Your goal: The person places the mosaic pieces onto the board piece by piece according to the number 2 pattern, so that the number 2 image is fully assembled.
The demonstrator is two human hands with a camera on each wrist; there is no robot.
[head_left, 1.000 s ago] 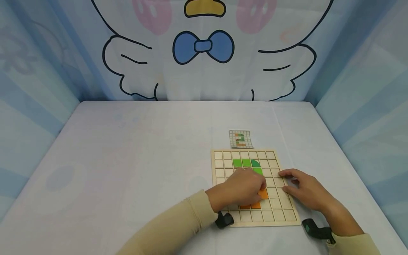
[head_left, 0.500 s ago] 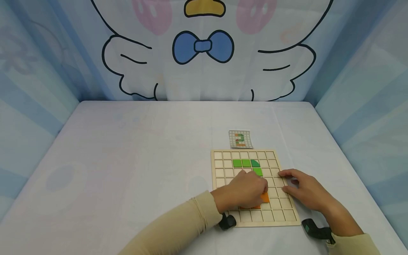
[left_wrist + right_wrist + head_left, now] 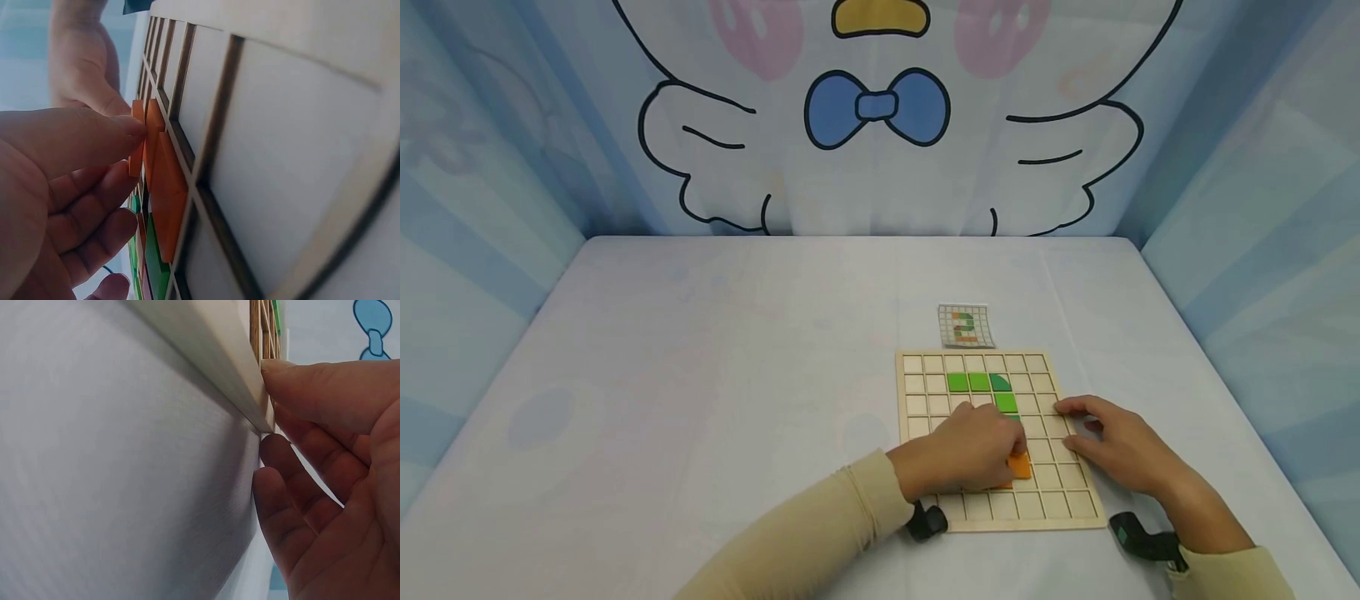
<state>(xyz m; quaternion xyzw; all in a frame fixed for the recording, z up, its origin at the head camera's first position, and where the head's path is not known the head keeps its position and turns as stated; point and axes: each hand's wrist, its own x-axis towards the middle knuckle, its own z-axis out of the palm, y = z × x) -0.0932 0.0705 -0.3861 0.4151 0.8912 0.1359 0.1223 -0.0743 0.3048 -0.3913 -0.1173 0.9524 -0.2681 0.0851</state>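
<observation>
A wooden grid board (image 3: 1026, 526) lies on the white tabletop. My left hand (image 3: 972, 447) pinches an orange square tile (image 3: 135, 150) between thumb and fingers, tilted just above other orange tiles (image 3: 169, 197) in the lower grid cells. Light green squares (image 3: 957, 382) and a rounded dark green tile (image 3: 1000, 383) fill cells in the upper part. The left hand hides some of the middle cells. At the board's right edge rests my right hand (image 3: 1123, 446), thumb and index fingertip touching the rim, its other fingers loosely bent along the side.
Behind the board lies a small pattern card (image 3: 966, 326) printed with a coloured figure on a grid. Black wrist cameras (image 3: 1142, 539) sit at both wrists. A printed curtain (image 3: 880, 187) encloses the table at the back and sides.
My left hand has shifted slightly toward me and then a little left over the lower orange tiles, still pinching its tile. The right hand stays at the rim.
</observation>
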